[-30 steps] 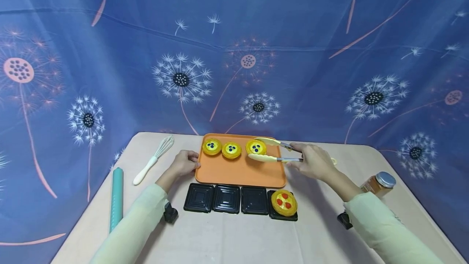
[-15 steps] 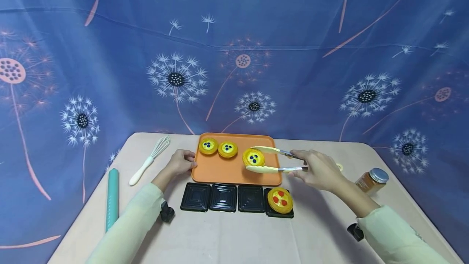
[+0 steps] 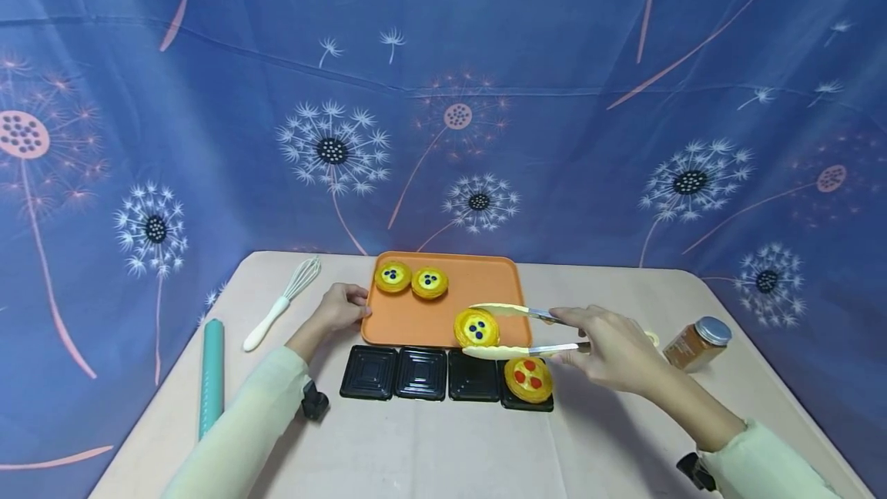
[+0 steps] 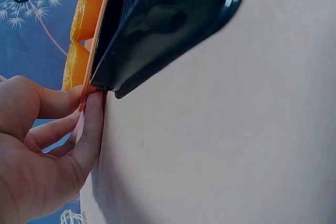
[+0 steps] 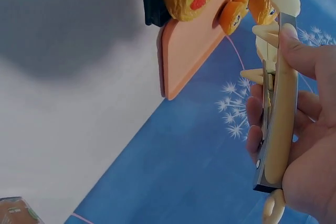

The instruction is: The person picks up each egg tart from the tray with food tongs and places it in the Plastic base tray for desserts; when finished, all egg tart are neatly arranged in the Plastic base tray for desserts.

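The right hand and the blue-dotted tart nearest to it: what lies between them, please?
The tongs: gripped by the right hand, their two arms reach to either side of the tart. The head view shows this.

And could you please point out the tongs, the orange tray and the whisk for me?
Tongs [image 5: 282,114]: right wrist view, on the cream-coloured handle.
Orange tray [image 3: 417,319]: head view, on the bare tray floor.
Whisk [image 3: 276,309]: head view, on the upper part of its white handle.
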`<state>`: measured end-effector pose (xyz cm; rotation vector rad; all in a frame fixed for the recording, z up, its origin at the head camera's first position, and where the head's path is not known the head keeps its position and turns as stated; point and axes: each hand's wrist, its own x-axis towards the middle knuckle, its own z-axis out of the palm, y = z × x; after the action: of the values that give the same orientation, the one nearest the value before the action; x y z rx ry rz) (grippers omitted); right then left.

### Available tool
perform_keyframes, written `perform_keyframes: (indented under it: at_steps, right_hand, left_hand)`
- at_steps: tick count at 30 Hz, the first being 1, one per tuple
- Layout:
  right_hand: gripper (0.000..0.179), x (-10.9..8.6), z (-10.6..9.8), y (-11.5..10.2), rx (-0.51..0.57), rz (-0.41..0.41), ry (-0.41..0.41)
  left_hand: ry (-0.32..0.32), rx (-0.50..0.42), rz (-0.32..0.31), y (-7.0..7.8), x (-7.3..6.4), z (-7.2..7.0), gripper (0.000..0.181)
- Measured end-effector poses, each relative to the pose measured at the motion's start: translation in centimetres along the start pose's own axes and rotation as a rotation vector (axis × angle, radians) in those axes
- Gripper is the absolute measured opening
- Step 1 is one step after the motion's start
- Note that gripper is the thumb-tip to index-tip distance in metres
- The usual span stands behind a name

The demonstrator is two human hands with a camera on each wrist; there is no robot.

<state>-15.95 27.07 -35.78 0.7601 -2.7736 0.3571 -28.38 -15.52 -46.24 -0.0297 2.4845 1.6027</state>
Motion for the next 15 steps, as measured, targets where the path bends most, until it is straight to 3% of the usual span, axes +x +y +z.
perform_keyframes:
  at_steps: [15]
  right_hand:
    - [0.059, -1.6, 1.0, -0.8, 0.018, 0.002, -0.082]
  left_hand:
    - [-0.007, -0.037, 0.005, -0.4, 0.3, -0.1, 0.033]
